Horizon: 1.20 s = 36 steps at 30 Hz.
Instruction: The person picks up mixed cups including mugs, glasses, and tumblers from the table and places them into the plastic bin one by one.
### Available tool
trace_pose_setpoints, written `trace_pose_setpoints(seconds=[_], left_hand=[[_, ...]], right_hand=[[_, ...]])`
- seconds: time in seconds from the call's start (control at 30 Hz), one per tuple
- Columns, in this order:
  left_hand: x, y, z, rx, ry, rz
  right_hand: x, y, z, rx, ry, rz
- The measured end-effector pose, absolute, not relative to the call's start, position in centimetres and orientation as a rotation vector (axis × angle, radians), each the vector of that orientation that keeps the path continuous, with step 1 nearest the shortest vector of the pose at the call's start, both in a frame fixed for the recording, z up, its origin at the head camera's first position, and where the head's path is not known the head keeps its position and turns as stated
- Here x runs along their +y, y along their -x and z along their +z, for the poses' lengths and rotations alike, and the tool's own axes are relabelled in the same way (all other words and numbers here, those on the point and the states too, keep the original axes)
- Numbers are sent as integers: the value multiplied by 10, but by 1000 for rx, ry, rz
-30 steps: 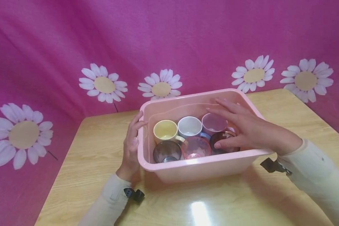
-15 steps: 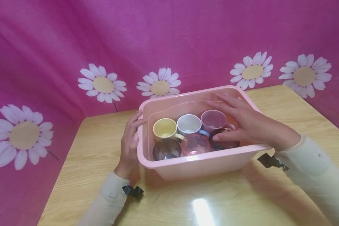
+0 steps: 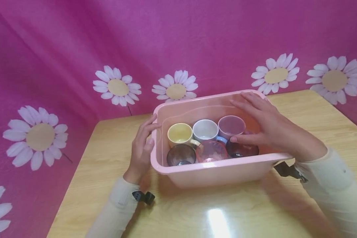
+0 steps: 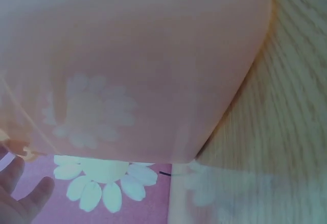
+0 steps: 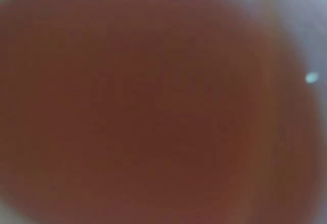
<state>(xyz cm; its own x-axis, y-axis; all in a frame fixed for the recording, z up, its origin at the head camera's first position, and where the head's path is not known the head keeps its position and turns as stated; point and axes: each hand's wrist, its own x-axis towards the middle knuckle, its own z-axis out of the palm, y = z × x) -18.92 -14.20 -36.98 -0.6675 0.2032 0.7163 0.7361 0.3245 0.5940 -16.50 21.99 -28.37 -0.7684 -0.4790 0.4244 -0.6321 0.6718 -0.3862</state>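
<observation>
A pink plastic bin (image 3: pixel 214 173) stands on the wooden table, holding several cups in two rows. The far row has a yellow mug (image 3: pixel 178 134), a white mug (image 3: pixel 204 129) with a blue handle and a purple mug (image 3: pixel 230 125). Nearer are a smoky glass cup (image 3: pixel 178 154), a pink glass cup (image 3: pixel 211 152) and a dark glass cup (image 3: pixel 242 150). My left hand (image 3: pixel 141 148) grips the left rim, fingertips over it and thumb outside. My right hand (image 3: pixel 272 127) spreads over the bin's right end, its thumb over the dark cup, which it partly hides.
Behind the wooden table (image 3: pixel 172 211) hangs a magenta cloth (image 3: pixel 196 43) printed with white daisies. A dark wrist camera (image 3: pixel 144 197) sits on the left sleeve. The right wrist view is filled by a reddish-brown blur.
The head view has swung slightly left, shifting the scene rightward. My right hand has moved a little right over the bin, uncovering more of the purple mug. My left hand stays at the rim.
</observation>
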Motion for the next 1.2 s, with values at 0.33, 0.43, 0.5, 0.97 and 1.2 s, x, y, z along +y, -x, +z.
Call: trace_pose_setpoints(seconds=[0.33,0.43,0.5,0.97,1.2], left_hand=[[-148,189,-367,-2152,801,-1285],[-153,187,-364,-2181,779,-1254],[-155,188,-362,-2181,787,-1230],[-149,194,-360,-2193,871,-1204],[-155,190,-355,-2257,846,-1173]], right_hand=[[220,164,-284,-2653,-783,799],[218,164,-283,-2671,-743,797],[217,163,-283,-2662,-729,789],[233,156,-276,-2576,-677,834],[236,155,-276,-2556,-707,888]])
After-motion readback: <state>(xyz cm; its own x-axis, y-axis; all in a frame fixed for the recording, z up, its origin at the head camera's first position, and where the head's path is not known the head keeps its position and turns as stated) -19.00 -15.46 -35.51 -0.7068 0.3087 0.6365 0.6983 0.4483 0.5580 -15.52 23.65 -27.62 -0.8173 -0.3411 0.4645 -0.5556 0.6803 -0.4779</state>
